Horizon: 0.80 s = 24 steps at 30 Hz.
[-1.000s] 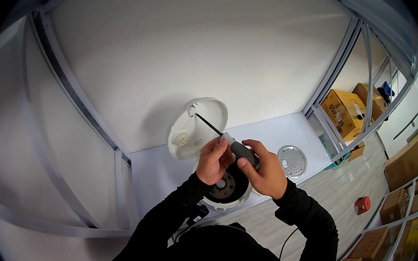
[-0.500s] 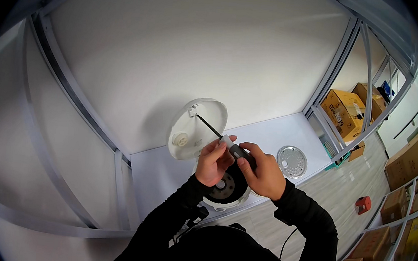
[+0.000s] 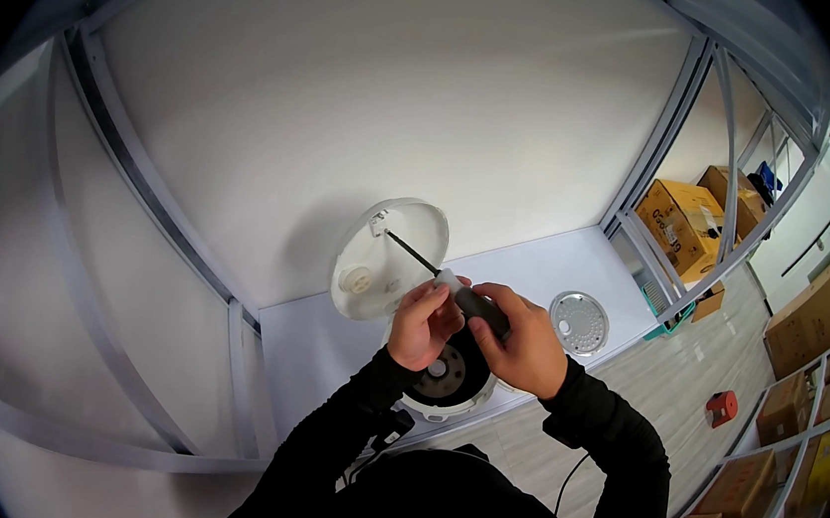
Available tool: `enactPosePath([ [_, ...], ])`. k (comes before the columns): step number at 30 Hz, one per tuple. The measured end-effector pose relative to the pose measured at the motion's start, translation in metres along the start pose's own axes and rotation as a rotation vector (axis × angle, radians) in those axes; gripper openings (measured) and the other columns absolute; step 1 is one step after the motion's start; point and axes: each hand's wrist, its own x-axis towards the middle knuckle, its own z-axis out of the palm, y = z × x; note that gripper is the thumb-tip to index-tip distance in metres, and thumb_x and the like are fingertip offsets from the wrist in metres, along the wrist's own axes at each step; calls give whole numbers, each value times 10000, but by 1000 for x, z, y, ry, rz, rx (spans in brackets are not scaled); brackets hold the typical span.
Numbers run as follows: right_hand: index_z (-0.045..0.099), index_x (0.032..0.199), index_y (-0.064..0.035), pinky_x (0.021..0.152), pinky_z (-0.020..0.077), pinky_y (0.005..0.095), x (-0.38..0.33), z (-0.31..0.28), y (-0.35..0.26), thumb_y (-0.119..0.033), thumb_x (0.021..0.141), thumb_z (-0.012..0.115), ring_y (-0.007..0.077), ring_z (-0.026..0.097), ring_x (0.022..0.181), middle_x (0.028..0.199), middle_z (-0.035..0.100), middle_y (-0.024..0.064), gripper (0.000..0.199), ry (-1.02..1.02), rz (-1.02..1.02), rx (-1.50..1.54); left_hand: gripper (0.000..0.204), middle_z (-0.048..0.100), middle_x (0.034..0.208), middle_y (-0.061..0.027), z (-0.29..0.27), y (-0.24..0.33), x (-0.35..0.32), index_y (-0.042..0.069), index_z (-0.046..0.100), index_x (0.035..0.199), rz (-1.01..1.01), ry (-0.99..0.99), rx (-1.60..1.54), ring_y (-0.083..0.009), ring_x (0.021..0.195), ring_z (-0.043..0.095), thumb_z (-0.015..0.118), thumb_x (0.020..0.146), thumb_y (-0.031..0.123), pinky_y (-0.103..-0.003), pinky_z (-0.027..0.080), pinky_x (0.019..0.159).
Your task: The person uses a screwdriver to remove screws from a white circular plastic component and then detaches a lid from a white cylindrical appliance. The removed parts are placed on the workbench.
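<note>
A screwdriver (image 3: 482, 311) with a dark grey handle and a long black shaft points up and to the left. My right hand (image 3: 528, 346) is wrapped round its handle. Closed on the light front end of the handle are the fingers of my left hand (image 3: 423, 330). The shaft's tip meets or nearly meets the upper inner side of a raised white lid (image 3: 423, 236); contact is hard to tell. Below my hands sits the rice cooker body (image 3: 440, 413), with a dark inside and a round heating plate (image 3: 438, 369). My hands hide part of it.
A round perforated metal plate (image 3: 579, 323) lies on the white table (image 3: 525, 260), right of the cooker. Frame posts and a pale wall enclose the table. Cardboard boxes (image 3: 680, 228) stand at right, a red object (image 3: 720, 408) on the floor, and shelves with boxes beyond.
The lid has shifted very slightly to the left, and the screwdriver's tip with it. The handle looks turned a little in my right hand. Both hands keep almost the same place.
</note>
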Motion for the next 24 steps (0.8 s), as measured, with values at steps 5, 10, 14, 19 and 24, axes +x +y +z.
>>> enactPosePath([
  [5, 608, 1247, -12, 741, 560, 424, -1, 6, 6, -161, 886, 757, 408, 706, 927, 1038, 694, 218, 418, 93, -189, -51, 215, 485, 730, 46, -15, -7, 4, 69, 627, 949, 58, -44, 45, -91, 623, 467, 610, 1054, 255, -275, 400, 593],
  [10, 606, 1243, -3, 735, 557, 413, 1, -6, -5, -182, 882, 770, 385, 691, 900, 1025, 650, 192, 435, -126, 258, 83, 221, 495, 725, 42, -6, -5, 3, 69, 625, 941, 42, -18, 45, -91, 624, 482, 610, 1055, 258, -275, 409, 594],
  [14, 590, 1273, -15, 708, 557, 431, -2, -4, -1, -239, 921, 757, 410, 696, 813, 937, 683, 201, 450, -9, 18, 33, 217, 572, 782, 27, 7, 1, 0, 52, 655, 1022, -7, -15, 25, -89, 651, 513, 608, 1059, 260, -266, 418, 609],
  [19, 592, 1270, -17, 690, 556, 456, -1, 3, -2, -174, 945, 688, 437, 700, 732, 859, 719, 225, 373, 116, -179, -60, 243, 639, 876, 15, -25, -16, 12, 47, 676, 1119, 88, -92, 131, -82, 689, 538, 593, 1063, 268, -261, 429, 634],
  [24, 599, 1264, -5, 721, 559, 442, 3, -8, -4, -156, 916, 707, 410, 709, 804, 978, 709, 236, 394, -119, 207, 74, 306, 697, 1007, -25, -30, -15, 11, 49, 659, 1173, 18, -198, 53, -139, 934, 678, 561, 1073, 321, -317, 556, 802],
])
